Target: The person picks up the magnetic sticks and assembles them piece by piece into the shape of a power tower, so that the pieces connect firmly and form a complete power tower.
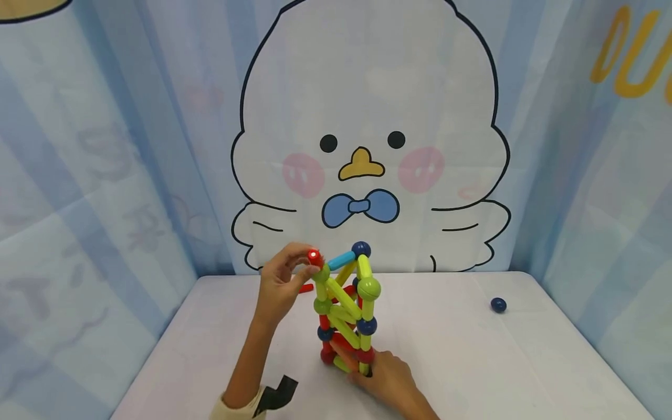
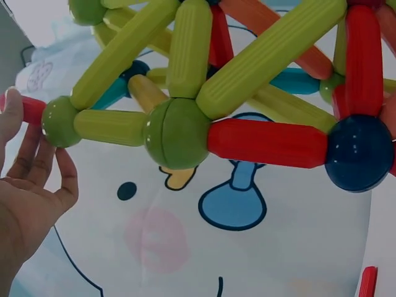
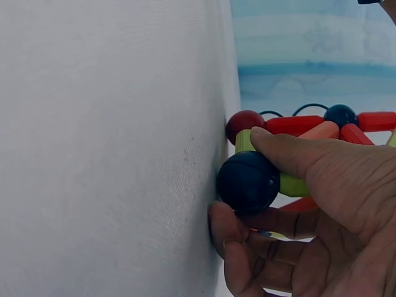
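Observation:
A tower of magnetic rods and balls (image 1: 343,303) stands on the table, built of yellow-green, red, orange and light blue rods. At its top left corner my left hand (image 1: 280,286) pinches a short red rod (image 1: 314,256), whose end meets a green ball (image 2: 60,121). Low down at the near side, my right hand (image 1: 385,376) grips the tower's base. In the right wrist view, its thumb lies over a yellow-green rod and its fingers curl beneath a dark blue bottom ball (image 3: 249,182). A dark red ball (image 3: 245,126) sits just behind that one.
A loose dark blue ball (image 1: 498,305) lies on the white table (image 1: 446,350) far to the right. Behind the tower, to the left, lies a loose red rod (image 1: 306,288). A printed curtain (image 1: 367,87) hangs behind the table and along both sides.

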Motion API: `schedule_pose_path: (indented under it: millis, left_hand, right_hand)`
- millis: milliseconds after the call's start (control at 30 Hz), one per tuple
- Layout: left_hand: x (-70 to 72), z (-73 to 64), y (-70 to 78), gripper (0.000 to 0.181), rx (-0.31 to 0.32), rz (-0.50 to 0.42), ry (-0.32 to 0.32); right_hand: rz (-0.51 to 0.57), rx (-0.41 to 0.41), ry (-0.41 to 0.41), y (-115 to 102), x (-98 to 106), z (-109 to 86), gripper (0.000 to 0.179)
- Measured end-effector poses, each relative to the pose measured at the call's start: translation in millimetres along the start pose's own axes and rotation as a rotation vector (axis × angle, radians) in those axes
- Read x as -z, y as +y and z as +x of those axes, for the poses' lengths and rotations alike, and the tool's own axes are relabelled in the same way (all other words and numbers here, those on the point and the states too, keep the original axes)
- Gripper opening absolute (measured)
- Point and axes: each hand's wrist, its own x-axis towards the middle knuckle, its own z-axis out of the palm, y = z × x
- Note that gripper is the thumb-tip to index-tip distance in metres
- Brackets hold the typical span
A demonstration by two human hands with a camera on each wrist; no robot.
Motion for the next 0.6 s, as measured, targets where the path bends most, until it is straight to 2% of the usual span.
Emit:
schedule_pose_path:
  millis: [233,467,600]
  left_hand:
    - [-5.9,-1.6,-5.0,0.032,-0.105,0.15,-0.03]
    - [-14.1,-4.4,2.2,0.036,-0.261,0.449,-0.11]
    - [-18.6,-6.0,5.9,0.033,-0.296,0.598,-0.156]
  right_hand:
    - [0.022,-0.018,-0.008,1,0,1.3,0.045]
    - [0.019,-0.009,-0.011,3,-1,2.2,0.044]
    - [0.023,0.003,-0.009,3,-1,1.7,0.041]
